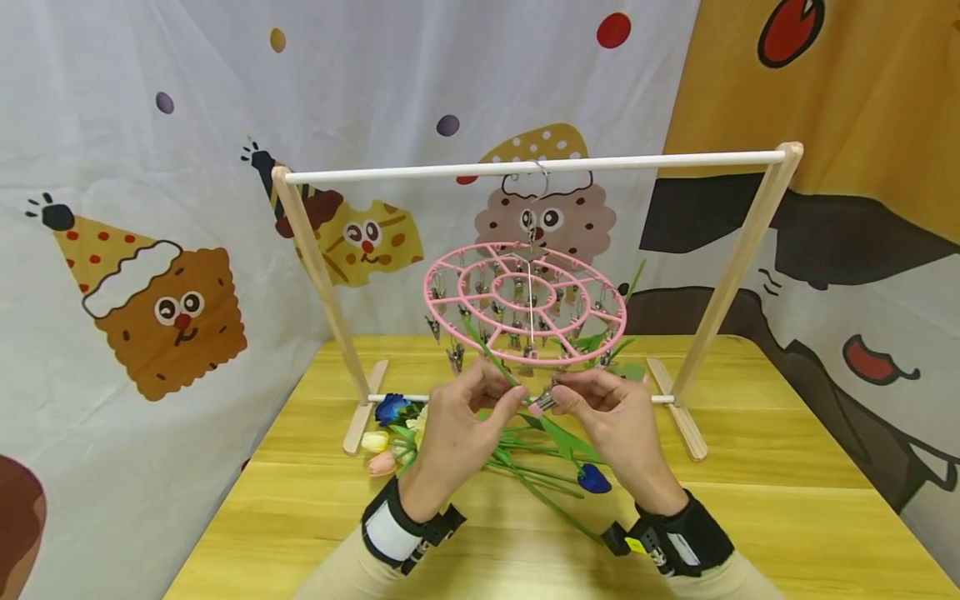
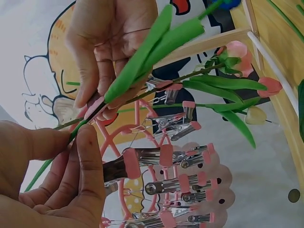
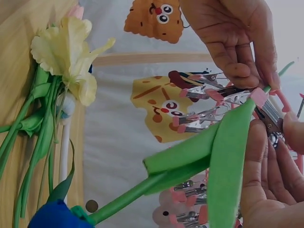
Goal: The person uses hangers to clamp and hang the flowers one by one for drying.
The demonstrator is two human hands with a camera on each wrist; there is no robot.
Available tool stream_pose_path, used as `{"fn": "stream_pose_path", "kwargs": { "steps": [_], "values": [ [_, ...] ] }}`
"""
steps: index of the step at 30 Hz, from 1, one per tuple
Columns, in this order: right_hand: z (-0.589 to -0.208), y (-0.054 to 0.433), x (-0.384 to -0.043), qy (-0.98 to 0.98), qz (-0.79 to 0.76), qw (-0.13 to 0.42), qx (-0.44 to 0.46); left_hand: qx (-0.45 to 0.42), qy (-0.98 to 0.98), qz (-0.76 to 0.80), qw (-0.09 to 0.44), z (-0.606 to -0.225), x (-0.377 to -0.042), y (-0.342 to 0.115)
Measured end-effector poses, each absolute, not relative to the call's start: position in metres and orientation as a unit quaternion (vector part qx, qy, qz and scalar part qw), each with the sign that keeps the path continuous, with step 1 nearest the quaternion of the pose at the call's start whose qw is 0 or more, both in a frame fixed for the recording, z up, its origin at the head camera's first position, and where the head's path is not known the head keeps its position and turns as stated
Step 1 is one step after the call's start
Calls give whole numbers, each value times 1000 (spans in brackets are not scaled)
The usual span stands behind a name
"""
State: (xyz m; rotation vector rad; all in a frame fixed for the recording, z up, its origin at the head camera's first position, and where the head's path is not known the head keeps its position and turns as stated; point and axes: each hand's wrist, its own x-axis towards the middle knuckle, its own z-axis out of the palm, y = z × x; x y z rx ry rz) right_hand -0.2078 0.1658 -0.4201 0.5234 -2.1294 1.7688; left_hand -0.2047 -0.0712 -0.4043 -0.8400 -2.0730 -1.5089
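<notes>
My left hand (image 1: 461,433) pinches the green stem of an artificial blue flower (image 1: 594,478) between thumb and fingertips. The flower's head hangs down to the lower right, and its long green leaves (image 3: 232,156) spread beneath the pinch. In my right hand (image 1: 621,421) is a metal clip (image 3: 269,114) with pink tips, gripped by its handles. Those tips lie against the stem close to my left fingertips. Both hands are just below the front rim of a round pink hanger (image 1: 540,362), from which many similar clips (image 2: 173,183) dangle.
A wooden stand (image 1: 735,267) holds the hanger by a hook on its white top bar (image 1: 420,172). Artificial flowers lie on the table (image 1: 285,508), among them a yellow tulip (image 1: 375,442) and a pink one (image 1: 382,463). Behind the hanger, a pink flower (image 2: 240,54) hangs head down.
</notes>
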Motion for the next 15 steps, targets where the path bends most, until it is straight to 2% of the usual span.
{"fn": "stream_pose_path", "kwargs": {
  "steps": [15],
  "values": [
    [-426, 169, -205, -733, 646, 135, 162, -311, -765, -526, 202, -412, -198, -81]
  ]
}}
